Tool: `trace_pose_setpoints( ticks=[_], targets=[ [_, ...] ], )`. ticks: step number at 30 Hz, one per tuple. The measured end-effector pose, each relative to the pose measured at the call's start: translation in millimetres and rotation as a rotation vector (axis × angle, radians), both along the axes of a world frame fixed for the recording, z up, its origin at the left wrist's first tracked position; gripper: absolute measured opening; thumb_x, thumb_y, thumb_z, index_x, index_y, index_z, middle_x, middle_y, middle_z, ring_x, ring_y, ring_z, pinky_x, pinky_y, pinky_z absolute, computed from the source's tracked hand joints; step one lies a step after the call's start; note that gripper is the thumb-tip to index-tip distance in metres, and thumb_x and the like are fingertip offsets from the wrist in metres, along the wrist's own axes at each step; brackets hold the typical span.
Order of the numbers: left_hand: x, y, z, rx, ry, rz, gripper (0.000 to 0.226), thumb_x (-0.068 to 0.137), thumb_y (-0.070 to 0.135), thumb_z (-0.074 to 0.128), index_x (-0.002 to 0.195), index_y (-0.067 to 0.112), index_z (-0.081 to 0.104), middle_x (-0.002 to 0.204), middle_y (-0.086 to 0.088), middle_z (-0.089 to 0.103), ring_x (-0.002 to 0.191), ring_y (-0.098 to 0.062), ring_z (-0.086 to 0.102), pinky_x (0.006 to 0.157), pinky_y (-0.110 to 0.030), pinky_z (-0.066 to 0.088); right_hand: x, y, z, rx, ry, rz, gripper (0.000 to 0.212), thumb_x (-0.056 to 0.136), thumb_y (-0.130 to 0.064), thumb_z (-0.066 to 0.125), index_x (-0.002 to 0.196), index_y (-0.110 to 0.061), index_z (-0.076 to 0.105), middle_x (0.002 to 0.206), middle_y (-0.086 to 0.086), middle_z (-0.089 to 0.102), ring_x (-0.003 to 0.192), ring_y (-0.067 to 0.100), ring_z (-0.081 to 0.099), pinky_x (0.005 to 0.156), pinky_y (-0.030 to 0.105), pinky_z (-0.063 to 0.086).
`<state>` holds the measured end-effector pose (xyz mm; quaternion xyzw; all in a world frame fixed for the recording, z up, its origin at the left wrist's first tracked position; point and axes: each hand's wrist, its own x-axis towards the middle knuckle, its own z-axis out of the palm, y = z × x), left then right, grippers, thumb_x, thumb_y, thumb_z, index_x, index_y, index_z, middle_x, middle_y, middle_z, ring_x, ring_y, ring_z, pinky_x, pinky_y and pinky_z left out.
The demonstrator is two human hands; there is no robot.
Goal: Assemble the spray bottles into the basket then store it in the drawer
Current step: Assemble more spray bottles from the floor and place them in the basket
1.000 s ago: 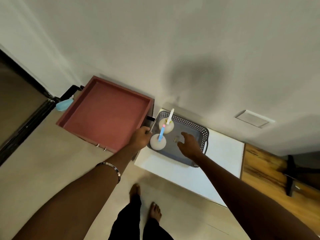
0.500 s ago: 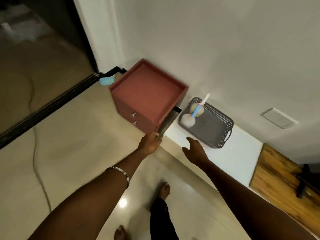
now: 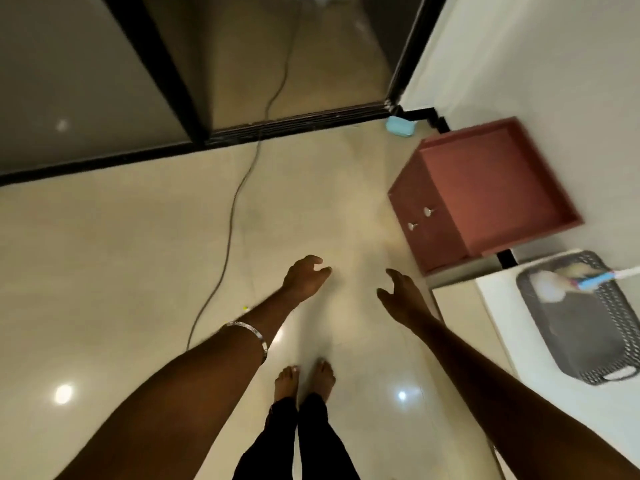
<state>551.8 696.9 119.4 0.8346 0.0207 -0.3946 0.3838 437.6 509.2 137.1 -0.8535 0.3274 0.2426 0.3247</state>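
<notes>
A dark grey perforated basket [image 3: 620,327] sits on a white table [image 3: 512,337] at the far right. Blurred white spray bottles [image 3: 550,287] with a blue and white nozzle stand in its far end. Left of the table stands a red-brown cabinet [image 3: 485,192] with two drawer knobs on its front, both drawers closed. My left hand [image 3: 304,277] and my right hand [image 3: 401,296] hang over the floor, both empty with fingers loosely apart, well away from the basket.
A grey cable [image 3: 239,188] runs across the tiled floor. A black sliding-door track [image 3: 277,128] crosses the back, with a small light-blue object [image 3: 400,126] by the wall corner. My bare feet [image 3: 304,379] are below the hands.
The view has swung left, putting basket and cabinet at the right edge. Both hands have left the basket and cabinet and now hang empty over the floor.
</notes>
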Motion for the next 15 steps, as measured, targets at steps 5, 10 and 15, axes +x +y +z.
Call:
trace_pose_setpoints(
  ticks=[5, 10, 15],
  targets=[
    [18.5, 75.7, -38.9, 0.044, 0.044, 0.2, 0.041, 0.088, 0.04, 0.062, 0.124, 0.022, 0.058, 0.132, -0.005, 0.056, 0.115, -0.021, 0.057, 0.096, -0.026, 0.042, 46.6, 54.4, -38.0, 0.082, 0.036, 0.137, 0.062, 0.095, -0.026, 0.054, 0.152, -0.019, 0.031, 0.153, 0.011, 0.038, 0.13, 0.027, 0.049, 0.106, 0.035, 0.039],
    [22.9, 138.6, -93.5, 0.068, 0.095, 0.362, 0.041, 0.088, 0.037, 0.064, 0.123, 0.018, 0.06, 0.127, -0.008, 0.059, 0.112, -0.023, 0.059, 0.085, -0.026, 0.046, 71.3, 101.4, -88.4, 0.129, 0.1, 0.257, 0.063, 0.096, -0.027, 0.052, 0.153, -0.019, 0.028, 0.155, 0.01, 0.034, 0.136, 0.026, 0.044, 0.111, 0.035, 0.037],
    [13.4, 176.2, -153.9, 0.134, 0.154, 0.381, 0.044, 0.089, 0.038, 0.061, 0.126, 0.015, 0.059, 0.129, -0.007, 0.06, 0.12, -0.023, 0.055, 0.101, -0.031, 0.042, 86.6, 138.2, -145.0, 0.147, 0.183, 0.307, 0.062, 0.096, -0.027, 0.052, 0.153, -0.018, 0.03, 0.153, 0.011, 0.036, 0.134, 0.026, 0.045, 0.108, 0.034, 0.038]
  ],
)
